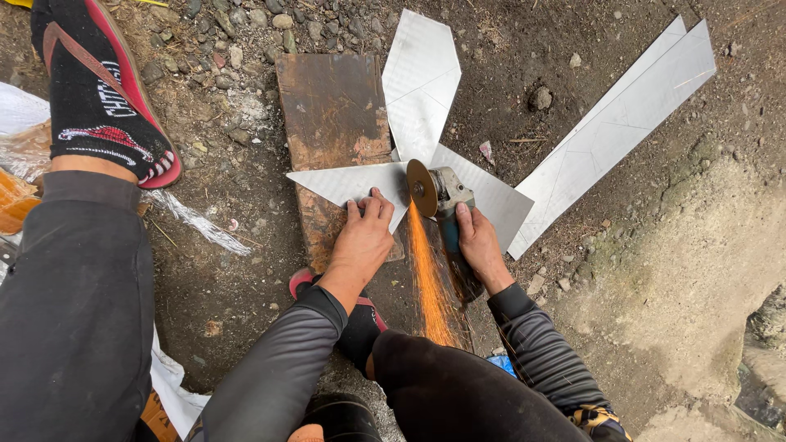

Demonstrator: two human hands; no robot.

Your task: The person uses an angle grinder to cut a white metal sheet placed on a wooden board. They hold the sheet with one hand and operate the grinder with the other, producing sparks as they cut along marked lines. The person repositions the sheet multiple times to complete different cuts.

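Right hand wrapped around grinder, disc biting sheet just beside flat left hand, fingers spread, pinning sheet on plank, sparks streaming back.

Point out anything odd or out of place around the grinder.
The left hand presses the metal sheet bare, right beside the spinning disc of the angle grinder held by the right hand. Sparks spray back toward the person's knee.
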